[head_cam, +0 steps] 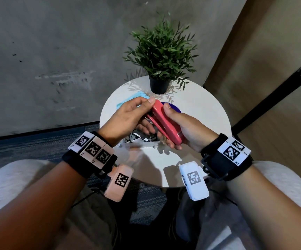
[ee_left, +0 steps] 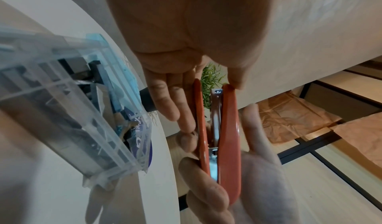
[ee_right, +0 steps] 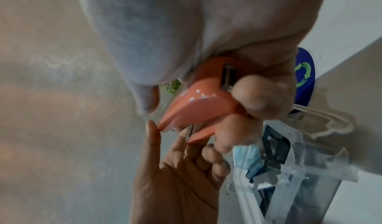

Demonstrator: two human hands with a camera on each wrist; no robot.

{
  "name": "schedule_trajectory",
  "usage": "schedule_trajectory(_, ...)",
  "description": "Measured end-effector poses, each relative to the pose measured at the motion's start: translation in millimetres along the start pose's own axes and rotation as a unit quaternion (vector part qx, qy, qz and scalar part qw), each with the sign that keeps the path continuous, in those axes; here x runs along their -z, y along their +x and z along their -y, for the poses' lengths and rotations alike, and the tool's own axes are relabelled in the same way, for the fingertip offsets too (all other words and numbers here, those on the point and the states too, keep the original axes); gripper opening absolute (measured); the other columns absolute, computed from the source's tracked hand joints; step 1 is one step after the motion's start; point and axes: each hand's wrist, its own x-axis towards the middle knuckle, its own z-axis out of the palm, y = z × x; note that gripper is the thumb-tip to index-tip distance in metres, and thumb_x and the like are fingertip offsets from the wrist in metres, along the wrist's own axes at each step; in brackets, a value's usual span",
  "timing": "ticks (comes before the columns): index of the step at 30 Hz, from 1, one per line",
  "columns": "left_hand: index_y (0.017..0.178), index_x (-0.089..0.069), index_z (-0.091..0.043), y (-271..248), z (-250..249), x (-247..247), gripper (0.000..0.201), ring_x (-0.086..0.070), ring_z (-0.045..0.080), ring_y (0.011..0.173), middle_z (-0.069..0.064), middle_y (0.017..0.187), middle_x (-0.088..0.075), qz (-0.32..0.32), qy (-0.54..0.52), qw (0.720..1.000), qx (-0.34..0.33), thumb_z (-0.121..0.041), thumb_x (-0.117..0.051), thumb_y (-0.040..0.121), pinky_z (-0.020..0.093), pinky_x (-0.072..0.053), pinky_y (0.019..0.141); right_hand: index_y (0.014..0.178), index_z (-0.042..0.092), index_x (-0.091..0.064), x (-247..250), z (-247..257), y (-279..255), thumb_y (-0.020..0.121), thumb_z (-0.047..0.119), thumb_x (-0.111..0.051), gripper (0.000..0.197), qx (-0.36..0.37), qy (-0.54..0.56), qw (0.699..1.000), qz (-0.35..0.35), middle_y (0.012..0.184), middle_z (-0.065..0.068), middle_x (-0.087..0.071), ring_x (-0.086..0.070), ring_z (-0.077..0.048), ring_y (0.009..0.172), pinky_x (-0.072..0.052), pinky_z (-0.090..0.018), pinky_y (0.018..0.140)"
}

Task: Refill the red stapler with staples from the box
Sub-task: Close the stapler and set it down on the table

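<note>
Both wrists sit nearest the lens, so notes start at the hands. Right hand (head_cam: 185,130) wraps the hinge end of the red stapler (head_cam: 166,121), fingers curled under its base and thumb laid along the top cover; this reads as the anchoring grip. Left hand (head_cam: 128,120) meets the nose end: thumb tip on the cover's front edge, fingers fairly straight against the base's outer side. Likely purpose: prise the cover up from the magazine. Left wrist view shows cover and base parted by a narrow gap, metal staple rail (ee_left: 215,118) visible between them. Stapler is held in the air above the white round surface (head_cam: 200,109), touching nothing else.

Directly below sits a clear plastic organiser box (ee_left: 68,106) with mixed stationery; staples not identifiable in it. Farther out: blue round object (head_cam: 175,109), light-blue item (head_cam: 133,98), potted plant (head_cam: 160,56) at the far edge.

Judgement: opening step in hand; loading not yet begun.
</note>
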Motion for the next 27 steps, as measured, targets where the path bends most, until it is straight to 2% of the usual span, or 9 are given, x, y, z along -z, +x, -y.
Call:
schedule_trajectory(3, 0.103, -0.061, -0.005, 0.9, 0.6, 0.8, 0.041, -0.064, 0.025, 0.058, 0.007, 0.069, -0.070, -0.007, 0.012, 1.000, 0.009, -0.044, -0.046, 0.101, 0.033, -0.053, 0.058, 0.121, 0.012, -0.051, 2.6, -4.6, 0.1, 0.085, 0.040, -0.070, 0.049, 0.016, 0.017, 1.000, -0.014, 0.077, -0.019, -0.060, -0.051, -0.018, 0.041, -0.038, -0.022, 0.033)
schedule_trajectory(5, 0.103, -0.062, -0.006, 0.6, 0.3, 2.4, 0.036, -0.065, 0.025, 0.057, 0.005, 0.072, -0.072, -0.012, 0.008, 1.000, 0.012, -0.037, -0.042, 0.104, 0.030, -0.054, 0.056, 0.122, 0.015, -0.047, 6.0, -6.3, 0.7, 0.084, 0.023, -0.075, 0.048, 0.020, 0.030, 0.999, -0.025, 0.068, -0.013, -0.059, -0.048, -0.016, 0.036, -0.037, -0.022, 0.032)
schedule_trajectory(9, 0.106, -0.059, -0.006, -0.5, 0.3, 5.0, 0.018, -0.066, 0.026, 0.058, 0.010, 0.085, -0.074, -0.017, 0.028, 0.999, 0.010, -0.019, -0.048, 0.103, 0.027, -0.054, 0.054, 0.112, 0.016, -0.055, 14.9, -1.5, -0.3, 0.085, 0.025, -0.074, 0.035, 0.018, 0.050, 0.998, -0.040, 0.074, -0.017, -0.063, -0.056, -0.020, 0.042, -0.044, -0.024, 0.037)
schedule_trajectory(13, 0.114, -0.061, -0.011, -1.7, 0.8, 5.0, 0.019, -0.065, 0.032, 0.069, 0.018, 0.100, -0.076, -0.002, 0.085, 0.996, 0.017, -0.022, -0.053, 0.101, 0.035, -0.051, 0.062, 0.098, 0.017, -0.067, 24.9, -0.1, 1.9, 0.090, 0.029, -0.069, 0.014, 0.009, 0.012, 0.997, -0.076, 0.080, -0.015, -0.069, -0.053, -0.020, 0.048, -0.039, -0.022, 0.038)
schedule_trajectory(16, 0.125, -0.059, -0.015, -3.5, 1.2, 3.3, 0.027, -0.064, 0.032, 0.075, 0.012, 0.103, -0.077, 0.003, 0.123, 0.992, 0.031, -0.024, -0.055, 0.100, 0.040, -0.047, 0.070, 0.095, 0.012, -0.065, 37.5, -4.9, 7.5, 0.089, 0.025, -0.072, 0.017, -0.008, -0.014, 0.992, -0.121, 0.072, -0.010, -0.063, -0.048, -0.018, 0.047, -0.036, -0.022, 0.035)
schedule_trajectory(19, 0.122, -0.060, -0.016, -3.9, 1.0, 4.9, 0.023, -0.067, 0.031, 0.075, 0.010, 0.103, -0.077, 0.001, 0.149, 0.988, 0.029, -0.022, -0.055, 0.100, 0.036, -0.049, 0.068, 0.101, 0.009, -0.060, 52.0, -9.5, 11.8, 0.083, 0.013, -0.078, 0.026, -0.027, -0.051, 0.982, -0.178, 0.070, -0.008, -0.060, -0.049, -0.019, 0.051, -0.040, -0.025, 0.039)
schedule_trajectory(23, 0.115, -0.064, -0.013, -5.3, 3.0, 6.7, 0.018, -0.065, 0.025, 0.073, 0.018, 0.105, -0.074, 0.002, 0.158, 0.987, 0.036, -0.019, -0.057, 0.099, 0.036, -0.051, 0.069, 0.101, 0.013, -0.059, 78.6, -17.9, 19.0, 0.077, 0.014, -0.081, 0.033, -0.047, -0.187, 0.942, -0.275, 0.083, -0.006, -0.062, -0.058, -0.025, 0.066, -0.048, -0.031, 0.055)
schedule_trajectory(25, 0.110, -0.068, -0.015, -6.2, 5.4, 6.3, 0.015, -0.064, 0.027, 0.073, 0.018, 0.102, -0.074, 0.006, 0.169, 0.985, 0.032, -0.020, -0.059, 0.098, 0.040, -0.049, 0.071, 0.095, 0.015, -0.061, 90.7, -22.5, 20.5, 0.075, 0.023, -0.081, 0.030, -0.062, -0.308, 0.894, -0.318, 0.086, -0.005, -0.064, -0.060, -0.027, 0.077, -0.041, -0.030, 0.059)
schedule_trajectory(27, 0.106, -0.071, -0.023, -6.9, 9.2, 7.9, 0.014, -0.067, 0.032, 0.076, 0.014, 0.097, -0.075, 0.018, 0.203, 0.979, 0.023, -0.028, -0.063, 0.094, 0.044, -0.052, 0.072, 0.093, 0.015, -0.064, 97.2, -27.7, 20.4, 0.075, 0.028, -0.078, 0.026, -0.084, -0.367, 0.862, -0.340, 0.089, -0.008, -0.066, -0.061, -0.029, 0.084, -0.036, -0.030, 0.062)
